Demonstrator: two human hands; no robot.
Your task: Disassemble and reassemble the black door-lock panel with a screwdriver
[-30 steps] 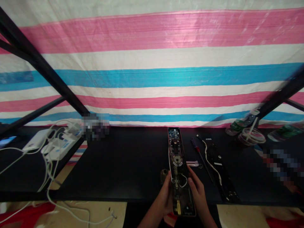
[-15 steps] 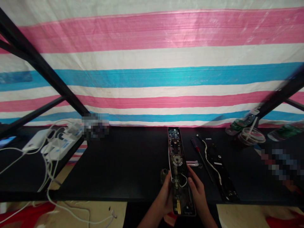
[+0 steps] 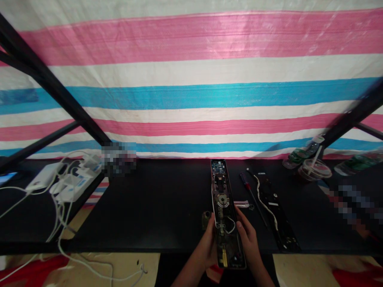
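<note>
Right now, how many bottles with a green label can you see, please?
2. One bottle is behind the cup with the straw, slightly to its left; the other bottle is to the right of that cup. Others may be hidden where the picture is blurred.

left hand (image 3: 208, 243): partly hidden by casing (image 3: 227, 245) | lit screen (image 3: 7, 177): cut by left edge | back-left object (image 3: 119, 159): pixelated

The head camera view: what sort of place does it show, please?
Probably a makeshift electronics workbench. A long open casing shows a circuit board inside, a screwdriver lies on the black table, and a striped plastic sheet hangs behind like a tent wall.
</note>
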